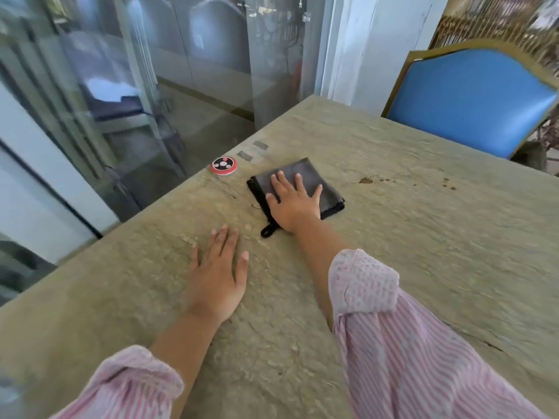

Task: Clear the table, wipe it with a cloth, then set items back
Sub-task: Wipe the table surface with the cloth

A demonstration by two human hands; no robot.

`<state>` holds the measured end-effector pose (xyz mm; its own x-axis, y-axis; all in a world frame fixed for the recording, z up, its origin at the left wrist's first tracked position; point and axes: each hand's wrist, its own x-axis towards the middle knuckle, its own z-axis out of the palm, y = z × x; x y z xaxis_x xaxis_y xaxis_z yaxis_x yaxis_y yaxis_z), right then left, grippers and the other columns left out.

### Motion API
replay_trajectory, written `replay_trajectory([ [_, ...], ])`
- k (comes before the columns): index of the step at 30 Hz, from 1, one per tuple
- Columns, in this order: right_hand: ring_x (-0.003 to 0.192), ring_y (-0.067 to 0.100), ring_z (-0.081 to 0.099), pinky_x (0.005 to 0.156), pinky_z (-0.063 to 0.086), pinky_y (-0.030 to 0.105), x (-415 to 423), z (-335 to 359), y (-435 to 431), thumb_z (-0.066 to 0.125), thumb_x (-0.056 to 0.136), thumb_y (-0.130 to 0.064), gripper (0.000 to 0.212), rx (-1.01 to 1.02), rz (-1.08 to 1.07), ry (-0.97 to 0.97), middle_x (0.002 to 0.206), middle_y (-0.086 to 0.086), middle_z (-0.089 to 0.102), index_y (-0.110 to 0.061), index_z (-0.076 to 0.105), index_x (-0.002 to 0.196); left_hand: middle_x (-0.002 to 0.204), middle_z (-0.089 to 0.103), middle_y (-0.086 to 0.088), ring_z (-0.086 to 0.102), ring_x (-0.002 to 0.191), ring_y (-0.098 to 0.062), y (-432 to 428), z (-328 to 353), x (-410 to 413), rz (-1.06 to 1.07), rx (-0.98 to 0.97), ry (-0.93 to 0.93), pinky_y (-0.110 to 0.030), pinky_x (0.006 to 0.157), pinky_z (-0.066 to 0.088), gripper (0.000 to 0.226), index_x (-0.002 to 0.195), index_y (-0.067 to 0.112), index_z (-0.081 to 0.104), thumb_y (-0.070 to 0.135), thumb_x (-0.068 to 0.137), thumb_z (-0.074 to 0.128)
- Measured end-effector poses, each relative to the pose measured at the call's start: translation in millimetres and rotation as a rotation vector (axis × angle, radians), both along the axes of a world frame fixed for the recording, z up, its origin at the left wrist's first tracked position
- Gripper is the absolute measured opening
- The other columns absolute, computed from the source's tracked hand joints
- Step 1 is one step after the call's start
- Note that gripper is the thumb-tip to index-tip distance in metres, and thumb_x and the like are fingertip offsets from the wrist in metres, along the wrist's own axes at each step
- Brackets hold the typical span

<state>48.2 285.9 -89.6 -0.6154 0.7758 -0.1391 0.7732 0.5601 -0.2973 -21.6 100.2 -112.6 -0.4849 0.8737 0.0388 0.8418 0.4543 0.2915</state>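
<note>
Pressing flat on a folded dark grey cloth (305,187), the person's right hand (295,204) has its fingers spread and straight, the palm covering the near left part of the fabric. The cloth lies on the rough, greenish stone tabletop (423,237), toward its left edge, with a small black hanging loop (269,231) poking out from the near corner just below the wrist. The left hand (217,273) rests palm down on the bare tabletop, nearer the person and to the left of the cloth, fingers straight and loosely parted, holding nothing. Both forearms come out of rolled-up pink striped sleeves (408,343). Just beyond the cloth, close to the tabletop's left edge, sits a round red and black call button (223,166), apart from the fabric. Two small grey rectangular marks (252,151) lie a little past the button. A few brown spots (366,180) stain the surface to the right of the cloth. A blue upholstered chair with a gold frame (472,98) stands at the far right side of the tabletop, and glass panels (151,71) run along the left.
</note>
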Motion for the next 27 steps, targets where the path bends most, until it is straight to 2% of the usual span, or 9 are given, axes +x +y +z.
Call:
replay_trajectory([
  [3,0.146,0.018,-0.007,0.111,-0.013,0.058,16.0,-5.7,-28.5,0.019,0.098,-0.051,0.053,0.034,0.165,0.034,0.158,-0.017,0.001,-0.038,0.009,0.148,0.158,0.007,0.004,0.000,0.146,-0.011,-1.0,0.9,0.5,-0.008,-0.002,-0.005,-0.041,0.118,-0.003,0.085,0.148,0.022,0.015,0.056,0.075,-0.010],
  [5,0.146,0.017,-0.007,0.112,-0.011,0.056,41.2,-4.6,-20.5,0.018,0.097,-0.054,0.053,0.034,0.128,0.018,0.157,-0.018,0.000,-0.041,0.009,0.148,0.159,0.006,0.003,0.000,0.146,-0.013,-1.7,2.2,1.3,-0.025,-0.047,0.036,-0.043,0.118,-0.003,0.080,0.149,0.021,0.014,0.055,0.080,-0.008],
  [9,0.146,0.018,-0.009,0.113,-0.009,0.055,123.9,-3.9,7.4,0.018,0.096,-0.058,0.054,-0.006,-0.146,0.000,0.157,-0.017,-0.005,-0.044,0.008,0.147,0.155,0.026,-0.003,0.011,0.146,-0.017,6.1,16.3,7.0,-0.015,-0.077,0.200,-0.046,0.115,-0.005,0.068,0.144,0.012,0.031,0.048,0.091,0.008],
  [11,0.146,0.018,-0.009,0.114,-0.008,0.054,173.5,-4.8,13.8,0.017,0.095,-0.059,0.054,0.003,-0.302,-0.042,0.157,-0.016,-0.007,-0.045,0.006,0.146,0.155,0.024,-0.004,0.007,0.147,-0.018,21.7,27.1,17.7,0.004,-0.090,0.155,-0.047,0.116,-0.005,0.056,0.144,0.011,0.028,0.040,0.097,0.023],
  [14,0.146,0.019,-0.011,0.115,-0.007,0.054,232.5,-2.1,7.5,0.018,0.096,-0.058,0.054,-0.024,-0.473,-0.068,0.158,-0.013,-0.009,-0.045,0.004,0.146,0.156,0.021,-0.004,0.007,0.147,-0.019,58.7,34.7,44.8,-0.071,-0.027,0.047,-0.045,0.117,0.001,0.054,0.145,0.012,0.024,0.037,0.097,0.031],
  [17,0.146,0.018,-0.011,0.115,-0.008,0.053,253.7,-2.8,-13.2,0.017,0.095,-0.058,0.054,-0.024,-0.504,-0.080,0.157,-0.015,-0.009,-0.046,0.002,0.146,0.157,0.017,-0.005,0.005,0.147,-0.018,95.9,31.9,81.0,-0.140,0.023,-0.060,-0.044,0.119,0.006,0.056,0.146,0.012,0.020,0.039,0.098,0.029],
  [19,0.146,0.017,-0.010,0.116,-0.008,0.052,256.9,-5.1,-15.8,0.016,0.095,-0.059,0.054,0.014,-0.494,-0.063,0.157,-0.017,-0.007,-0.047,0.003,0.146,0.158,0.013,-0.003,0.003,0.147,-0.017,115.5,26.8,101.6,-0.152,0.028,-0.084,-0.042,0.118,0.004,0.058,0.147,0.013,0.018,0.042,0.098,0.026],
  [23,0.146,0.020,-0.008,0.115,-0.007,0.054,265.1,-5.0,30.2,0.017,0.095,-0.057,0.054,0.043,-0.536,-0.060,0.158,-0.014,-0.004,-0.044,0.007,0.146,0.159,0.004,-0.002,-0.005,0.147,-0.016,127.1,10.4,117.5,-0.114,-0.021,0.000,-0.040,0.117,-0.007,0.063,0.149,0.011,0.008,0.046,0.097,0.017],
  [27,0.146,0.022,-0.008,0.115,-0.005,0.058,262.7,-3.6,109.9,0.019,0.096,-0.055,0.054,0.020,-0.636,-0.046,0.159,-0.011,-0.003,-0.040,0.010,0.148,0.159,-0.001,-0.003,-0.007,0.146,-0.015,132.1,2.3,116.6,-0.092,-0.024,0.073,-0.039,0.117,-0.009,0.063,0.149,0.008,0.004,0.043,0.097,0.013],
])
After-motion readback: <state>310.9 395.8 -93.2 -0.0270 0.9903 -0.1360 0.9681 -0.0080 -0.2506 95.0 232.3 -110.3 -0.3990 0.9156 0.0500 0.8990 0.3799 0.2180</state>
